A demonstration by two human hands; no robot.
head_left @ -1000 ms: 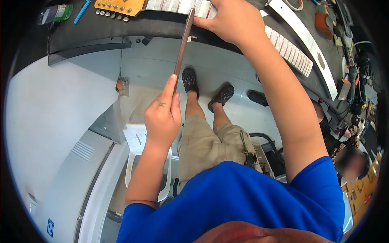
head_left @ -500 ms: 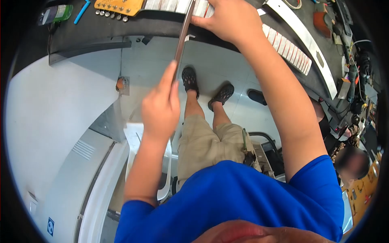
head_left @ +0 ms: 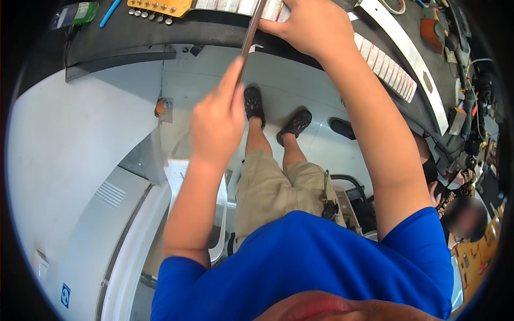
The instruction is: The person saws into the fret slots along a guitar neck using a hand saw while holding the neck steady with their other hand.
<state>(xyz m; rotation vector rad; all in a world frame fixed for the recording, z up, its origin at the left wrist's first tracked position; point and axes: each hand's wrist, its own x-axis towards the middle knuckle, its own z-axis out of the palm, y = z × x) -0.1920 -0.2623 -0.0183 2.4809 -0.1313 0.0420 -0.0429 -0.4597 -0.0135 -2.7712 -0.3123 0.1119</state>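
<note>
A long thin dark file (head_left: 250,40) slants across a guitar neck, with my left hand (head_left: 217,117) closed around its near end. The neck's fretboard (head_left: 385,67) is covered in pale tape strips with reddish lines between them. Its yellow headstock (head_left: 160,6), with a row of metal tuning pegs, lies at the upper left. My right hand (head_left: 310,27) is closed over the neck beside the file, thumb along the near side. The top edge of the view cuts off its fingertips and the file's far end.
A long silvery metal bar (head_left: 404,53) with cut-outs lies beyond the neck. A green bottle (head_left: 84,13) and a blue rod (head_left: 110,13) are at the upper left. Tools and cables crowd the right bench. Another person (head_left: 436,195) is at the right, near a black chair (head_left: 356,187).
My left hand has pushed forward, carrying the file farther across the neck. My right hand stays at the same place on the neck. The view has shifted slightly.
</note>
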